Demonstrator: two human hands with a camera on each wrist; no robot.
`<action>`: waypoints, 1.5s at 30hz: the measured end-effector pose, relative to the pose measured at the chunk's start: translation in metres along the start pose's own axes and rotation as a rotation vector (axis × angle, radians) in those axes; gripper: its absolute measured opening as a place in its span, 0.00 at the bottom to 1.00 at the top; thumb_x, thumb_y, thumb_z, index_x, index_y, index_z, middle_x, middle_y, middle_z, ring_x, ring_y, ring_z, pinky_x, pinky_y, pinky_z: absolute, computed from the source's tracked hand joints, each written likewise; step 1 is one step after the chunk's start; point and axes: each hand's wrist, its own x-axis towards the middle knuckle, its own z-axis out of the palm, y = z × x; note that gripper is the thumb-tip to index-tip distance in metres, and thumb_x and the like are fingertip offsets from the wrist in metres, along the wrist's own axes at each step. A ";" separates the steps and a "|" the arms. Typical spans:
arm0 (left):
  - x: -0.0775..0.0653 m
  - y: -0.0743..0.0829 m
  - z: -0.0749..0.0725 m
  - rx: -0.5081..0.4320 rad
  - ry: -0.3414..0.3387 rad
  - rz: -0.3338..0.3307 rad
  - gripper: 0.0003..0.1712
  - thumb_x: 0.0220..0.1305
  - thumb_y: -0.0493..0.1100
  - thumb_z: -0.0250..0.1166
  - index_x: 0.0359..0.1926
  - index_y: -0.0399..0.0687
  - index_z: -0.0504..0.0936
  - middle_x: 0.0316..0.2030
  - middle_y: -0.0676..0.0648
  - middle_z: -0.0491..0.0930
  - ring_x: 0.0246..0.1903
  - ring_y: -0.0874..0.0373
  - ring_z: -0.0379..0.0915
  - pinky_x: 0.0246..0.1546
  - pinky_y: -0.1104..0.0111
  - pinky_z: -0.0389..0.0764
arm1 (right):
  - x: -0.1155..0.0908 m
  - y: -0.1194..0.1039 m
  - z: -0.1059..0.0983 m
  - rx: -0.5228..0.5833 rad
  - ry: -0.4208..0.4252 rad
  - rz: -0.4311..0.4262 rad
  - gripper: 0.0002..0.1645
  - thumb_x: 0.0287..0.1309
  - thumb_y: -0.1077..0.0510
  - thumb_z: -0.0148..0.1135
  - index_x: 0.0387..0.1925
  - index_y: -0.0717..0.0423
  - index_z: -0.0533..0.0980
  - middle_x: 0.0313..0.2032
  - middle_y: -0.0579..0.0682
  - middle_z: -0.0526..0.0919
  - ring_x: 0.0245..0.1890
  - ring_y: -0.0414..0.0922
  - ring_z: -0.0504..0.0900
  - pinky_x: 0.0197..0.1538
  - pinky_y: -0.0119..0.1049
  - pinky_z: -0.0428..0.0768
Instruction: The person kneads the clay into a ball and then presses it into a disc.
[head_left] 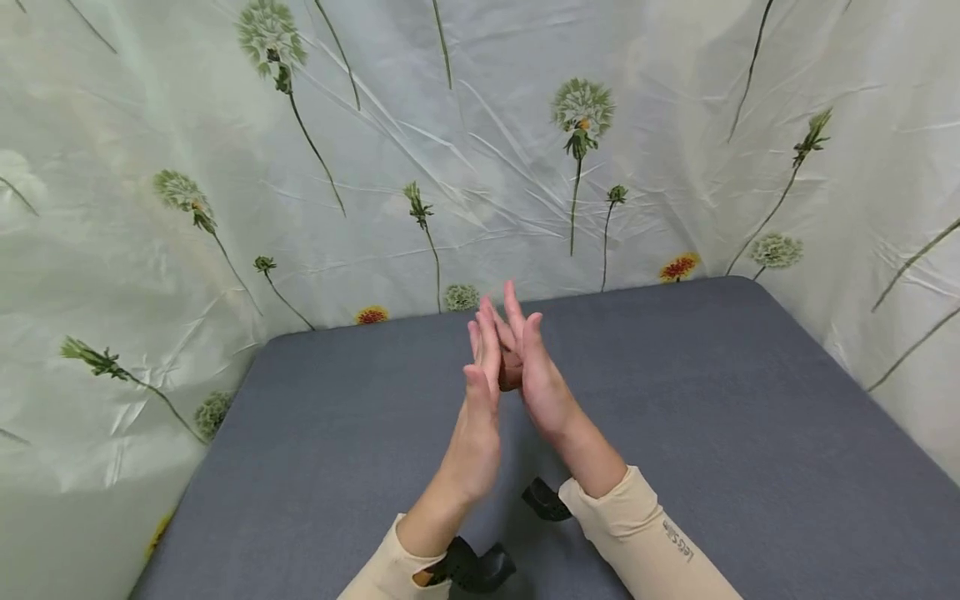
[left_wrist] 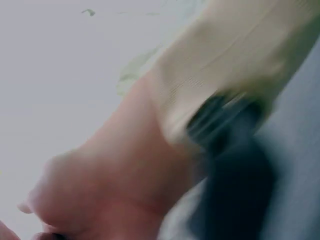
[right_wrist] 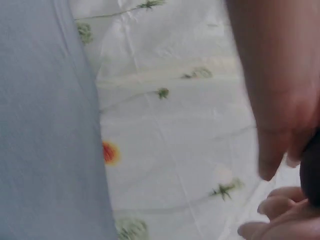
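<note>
Both hands are raised over the middle of the grey table, palms facing each other and fingers mostly straight. The left hand [head_left: 474,417] leans in from the left, and the right hand [head_left: 551,392] slants in from the right. A small brown, rounded lump [head_left: 511,372] sits between them, in contact with the palm side of the fingers. Its kind cannot be told, as the hands cover most of it. In the right wrist view a dark lump [right_wrist: 312,172] shows at the right edge between two sets of fingers. The left wrist view is blurred, with the left hand [left_wrist: 110,185] filling its lower part.
The grey padded tabletop [head_left: 360,433] spreads under both hands. Behind it hangs a pale cloth [head_left: 487,150] printed with dandelions and flowers. Black straps [head_left: 476,568] hang below the cream sleeves [head_left: 626,508] at the wrists.
</note>
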 end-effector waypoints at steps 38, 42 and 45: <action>0.012 -0.020 -0.002 0.014 0.003 -0.035 0.54 0.73 0.82 0.16 0.86 0.57 0.24 0.86 0.58 0.23 0.86 0.54 0.18 0.83 0.39 0.30 | -0.004 -0.010 0.004 -0.225 0.066 -0.070 0.58 0.70 0.15 0.16 0.88 0.43 0.30 0.88 0.46 0.45 0.83 0.52 0.60 0.82 0.62 0.55; 0.000 -0.016 0.014 0.061 -0.063 0.017 0.47 0.79 0.75 0.14 0.86 0.56 0.24 0.86 0.56 0.22 0.86 0.53 0.17 0.83 0.37 0.31 | -0.002 -0.012 -0.014 -0.146 0.104 -0.013 0.61 0.65 0.11 0.18 0.88 0.38 0.31 0.86 0.44 0.52 0.86 0.50 0.53 0.85 0.61 0.49; -0.002 -0.014 0.012 0.057 -0.058 0.016 0.48 0.78 0.77 0.14 0.86 0.58 0.26 0.86 0.59 0.21 0.86 0.54 0.14 0.82 0.36 0.29 | 0.001 -0.007 -0.015 -0.120 0.065 0.027 0.61 0.65 0.11 0.17 0.88 0.38 0.30 0.86 0.44 0.51 0.86 0.51 0.53 0.86 0.59 0.49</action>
